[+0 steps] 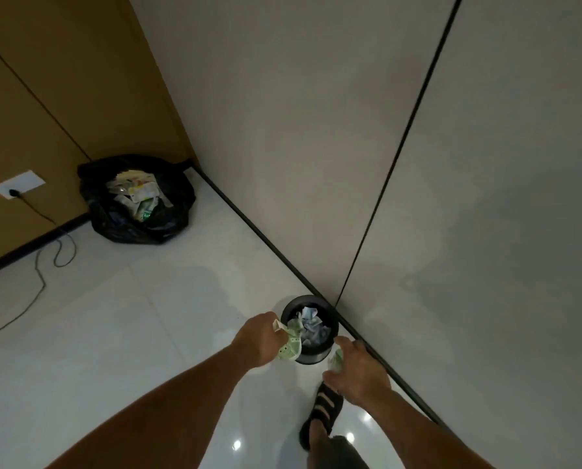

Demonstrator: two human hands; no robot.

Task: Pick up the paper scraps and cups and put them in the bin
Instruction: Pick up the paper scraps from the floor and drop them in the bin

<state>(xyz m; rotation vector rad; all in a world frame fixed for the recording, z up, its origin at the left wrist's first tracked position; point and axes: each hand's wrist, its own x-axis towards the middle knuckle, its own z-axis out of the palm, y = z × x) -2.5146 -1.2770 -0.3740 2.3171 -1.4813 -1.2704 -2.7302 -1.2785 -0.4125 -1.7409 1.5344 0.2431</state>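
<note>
Gripping paper scraps (291, 347), over bin (311, 359) rim (seemingly)

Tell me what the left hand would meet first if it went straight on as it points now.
Probably the small black bin, just ahead of the left hand and the green paper scraps it grips; height above the rim is unclear.

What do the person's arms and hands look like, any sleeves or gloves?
Both forearms are bare to the frame edge, no sleeves. Left hand and right hand are ungloved; no watch, ring or band shows. Also worn: black strapped sandal, dark shorts.
</note>
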